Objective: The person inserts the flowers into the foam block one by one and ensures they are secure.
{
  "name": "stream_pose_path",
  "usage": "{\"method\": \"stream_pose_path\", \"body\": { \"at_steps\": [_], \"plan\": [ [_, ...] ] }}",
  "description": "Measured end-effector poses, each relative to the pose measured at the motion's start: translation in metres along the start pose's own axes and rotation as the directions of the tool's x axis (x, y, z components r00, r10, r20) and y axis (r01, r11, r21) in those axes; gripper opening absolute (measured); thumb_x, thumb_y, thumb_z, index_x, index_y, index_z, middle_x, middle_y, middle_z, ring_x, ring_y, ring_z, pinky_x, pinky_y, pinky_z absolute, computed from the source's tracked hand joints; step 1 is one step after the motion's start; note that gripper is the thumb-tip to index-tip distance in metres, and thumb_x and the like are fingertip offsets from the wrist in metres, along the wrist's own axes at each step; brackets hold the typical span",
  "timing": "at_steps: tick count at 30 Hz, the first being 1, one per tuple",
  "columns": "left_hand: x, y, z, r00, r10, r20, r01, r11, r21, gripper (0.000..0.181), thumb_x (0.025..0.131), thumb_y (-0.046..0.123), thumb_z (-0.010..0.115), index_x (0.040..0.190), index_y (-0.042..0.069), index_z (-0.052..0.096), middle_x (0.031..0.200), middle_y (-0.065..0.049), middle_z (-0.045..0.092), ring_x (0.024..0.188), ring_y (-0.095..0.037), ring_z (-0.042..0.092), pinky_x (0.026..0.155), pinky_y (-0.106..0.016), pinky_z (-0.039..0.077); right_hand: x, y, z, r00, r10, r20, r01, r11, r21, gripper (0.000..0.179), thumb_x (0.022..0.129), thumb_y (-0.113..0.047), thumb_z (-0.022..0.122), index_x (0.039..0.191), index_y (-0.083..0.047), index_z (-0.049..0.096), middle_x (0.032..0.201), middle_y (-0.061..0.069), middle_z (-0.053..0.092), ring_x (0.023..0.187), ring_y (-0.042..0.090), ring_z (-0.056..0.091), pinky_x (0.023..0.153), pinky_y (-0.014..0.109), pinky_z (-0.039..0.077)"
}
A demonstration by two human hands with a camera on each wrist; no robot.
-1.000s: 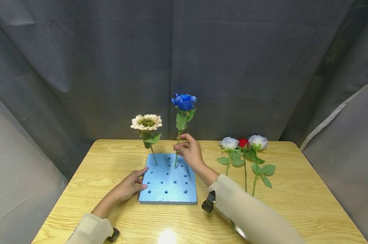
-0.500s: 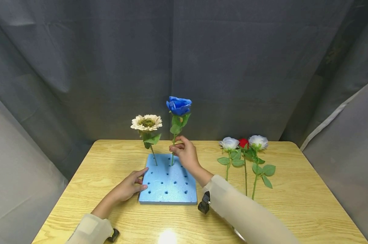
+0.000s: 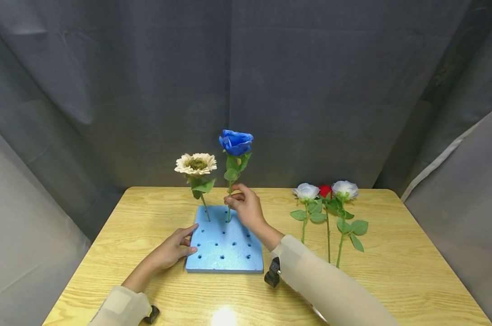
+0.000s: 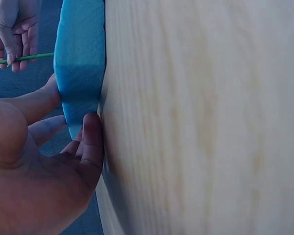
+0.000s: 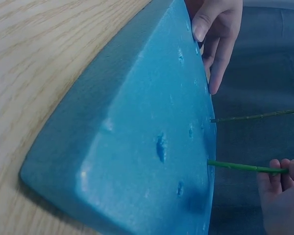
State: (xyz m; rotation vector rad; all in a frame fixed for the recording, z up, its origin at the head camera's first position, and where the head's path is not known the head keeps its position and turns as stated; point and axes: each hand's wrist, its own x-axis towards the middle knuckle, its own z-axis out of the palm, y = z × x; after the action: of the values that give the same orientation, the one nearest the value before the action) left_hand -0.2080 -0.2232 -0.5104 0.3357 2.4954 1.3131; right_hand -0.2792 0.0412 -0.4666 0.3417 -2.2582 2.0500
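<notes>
My right hand (image 3: 247, 209) pinches the green stem of a blue artificial rose (image 3: 236, 143) between thumb and fingers. The stem's lower end meets the blue foam board (image 3: 225, 262) at its back half; in the right wrist view, the green stem (image 5: 232, 166) runs straight into the board's face. My left hand (image 3: 170, 248) holds the board's left edge, thumb and forefinger at its top and other fingers (image 4: 92, 142) against its side. A cream sunflower (image 3: 195, 164) stands in the board left of the rose, leaning slightly left.
Two white roses (image 3: 306, 192) and a red rose (image 3: 325, 191) lie on the wooden table (image 3: 392, 271) at the right, stems toward the front. Several holes dot the board. A grey curtain (image 3: 148, 90) hangs behind the table.
My right hand has shifted the blue rose left, closer to the sunflower, and its bloom sits slightly lower. The left hand and the board have stayed in place.
</notes>
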Motion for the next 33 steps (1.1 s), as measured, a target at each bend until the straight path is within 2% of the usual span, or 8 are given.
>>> {"method": "stream_pose_path", "body": {
  "at_steps": [7, 14, 21, 28, 33],
  "plan": [
    [0.003, -0.004, 0.0, 1.0, -0.001, 0.002, 0.001, 1.0, 0.007, 0.07, 0.1, 0.016, 0.07, 0.161, 0.012, 0.037, 0.146, -0.024, 0.044, 0.118, -0.03, 0.055, 0.094, -0.044, 0.047, 0.0, 0.003, 0.001, 1.0, -0.008, 0.018, 0.009, 1.0, -0.014, 0.021, 0.098, -0.001, 0.068, 0.119, 0.001, 0.065, 0.1, 0.018, 0.076, 0.098, 0.039, 0.073, 0.083, 0.035, 0.06],
    [0.004, -0.004, 0.0, 1.0, 0.001, 0.001, -0.001, 1.0, 0.013, 0.071, 0.1, 0.016, 0.069, 0.162, 0.012, 0.035, 0.143, -0.024, 0.045, 0.115, -0.028, 0.056, 0.093, -0.042, 0.047, -0.001, 0.003, 0.003, 0.999, -0.028, 0.031, 0.029, 0.999, -0.035, 0.021, 0.098, -0.001, 0.069, 0.119, 0.0, 0.067, 0.099, 0.017, 0.076, 0.092, 0.027, 0.075, 0.081, 0.033, 0.06],
    [0.003, -0.003, 0.0, 1.0, -0.004, 0.005, 0.004, 1.0, 0.005, 0.071, 0.1, 0.015, 0.069, 0.162, 0.012, 0.035, 0.142, -0.023, 0.045, 0.115, -0.028, 0.055, 0.091, -0.041, 0.047, -0.001, 0.002, 0.004, 0.999, -0.029, 0.022, 0.029, 0.999, -0.034, 0.02, 0.097, -0.001, 0.07, 0.117, 0.001, 0.067, 0.1, 0.017, 0.076, 0.095, 0.033, 0.075, 0.081, 0.032, 0.06],
    [0.003, -0.003, 0.0, 1.0, -0.006, 0.003, 0.006, 1.0, 0.004, 0.071, 0.1, 0.016, 0.07, 0.162, 0.013, 0.036, 0.143, -0.023, 0.045, 0.115, -0.028, 0.056, 0.091, -0.04, 0.047, -0.001, 0.008, 0.007, 0.999, -0.014, 0.044, 0.016, 0.998, -0.052, 0.024, 0.097, -0.002, 0.07, 0.121, 0.002, 0.067, 0.101, 0.017, 0.075, 0.099, 0.039, 0.073, 0.086, 0.043, 0.059],
    [0.003, -0.004, -0.001, 1.0, 0.0, 0.009, 0.0, 1.0, 0.004, 0.071, 0.099, 0.017, 0.07, 0.162, 0.012, 0.036, 0.144, -0.023, 0.044, 0.117, -0.029, 0.056, 0.092, -0.041, 0.047, -0.005, 0.015, 0.007, 0.998, -0.011, 0.058, 0.016, 0.997, -0.076, 0.021, 0.098, -0.003, 0.07, 0.119, -0.003, 0.069, 0.102, 0.014, 0.076, 0.1, 0.04, 0.072, 0.086, 0.042, 0.059]
  ]
}}
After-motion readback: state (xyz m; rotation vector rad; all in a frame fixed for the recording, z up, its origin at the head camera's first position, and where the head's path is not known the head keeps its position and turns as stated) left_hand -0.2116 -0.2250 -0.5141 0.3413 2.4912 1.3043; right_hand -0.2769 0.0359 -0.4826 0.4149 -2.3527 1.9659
